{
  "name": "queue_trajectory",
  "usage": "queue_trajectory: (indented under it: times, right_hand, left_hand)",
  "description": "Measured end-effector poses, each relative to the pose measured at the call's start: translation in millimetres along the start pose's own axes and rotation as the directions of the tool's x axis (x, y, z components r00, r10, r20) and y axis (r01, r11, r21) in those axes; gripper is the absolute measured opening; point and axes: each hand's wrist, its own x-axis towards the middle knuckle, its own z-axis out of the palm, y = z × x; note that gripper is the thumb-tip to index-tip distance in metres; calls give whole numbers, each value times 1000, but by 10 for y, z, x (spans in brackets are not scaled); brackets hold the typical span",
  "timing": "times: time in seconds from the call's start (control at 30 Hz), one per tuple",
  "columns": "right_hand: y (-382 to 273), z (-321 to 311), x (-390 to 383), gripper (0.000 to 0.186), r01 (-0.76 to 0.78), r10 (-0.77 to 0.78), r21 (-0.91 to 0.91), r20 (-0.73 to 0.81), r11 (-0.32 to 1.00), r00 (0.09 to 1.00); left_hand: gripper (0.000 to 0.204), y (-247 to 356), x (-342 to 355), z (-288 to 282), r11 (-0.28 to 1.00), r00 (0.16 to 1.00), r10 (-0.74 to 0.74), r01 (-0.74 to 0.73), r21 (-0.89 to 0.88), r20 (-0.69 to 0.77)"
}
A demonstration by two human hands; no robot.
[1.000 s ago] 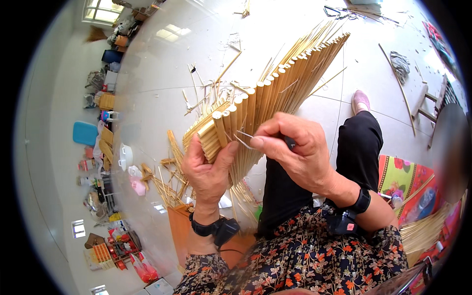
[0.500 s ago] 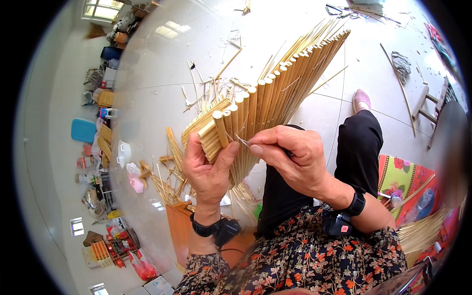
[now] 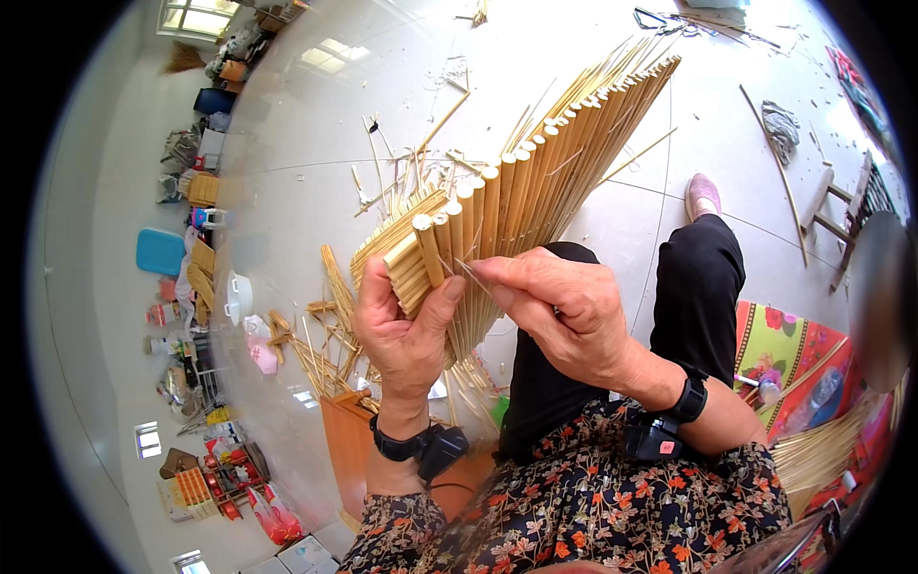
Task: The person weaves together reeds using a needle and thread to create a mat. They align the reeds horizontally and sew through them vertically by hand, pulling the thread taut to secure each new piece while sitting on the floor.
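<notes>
A long panel of straw-coloured stalks [image 3: 535,191], bound side by side with pale cut ends, slants from the middle of the head view to the far right. My left hand [image 3: 402,330] is closed around its near end, thumb pressed on the front stalks and fingers behind. Beside that thumb, my right hand [image 3: 569,306] is closed in a pinch on a thin, pale thread [image 3: 463,268] that lies against the stalks. Whether a needle is also between those fingertips I cannot tell.
Loose stalks and scraps [image 3: 330,354] lie on the floor to the left, near an orange-brown wooden piece [image 3: 349,440]. A stalk bundle [image 3: 813,454] rests on a colourful cloth [image 3: 789,335] at right. A small chair [image 3: 832,215] stands beyond. Household goods line the left wall.
My right hand has moved slightly left and up, bringing its pinched fingertips closer to the stalks and my left thumb. The left hand and the panel have barely shifted.
</notes>
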Motion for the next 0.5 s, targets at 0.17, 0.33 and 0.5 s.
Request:
queue_trajectory:
  times: [0.17,0.33,0.5]
  right_hand:
    - [18,-31,-3,31,59,-58,-12,34,998,998]
    - [13,-50,4,36,61,-61,2,54,998,997]
    - [-9,-63,0,41,51,-52,19,74,999,996]
  left_hand:
    - [40,-11,-2,-13,1000,1000,20,-20,10,9]
    - [41,8,-8,-2,1000,1000,12,-12,5,2]
    - [40,20,-25,-15,1000,1000,11,-11,0,13]
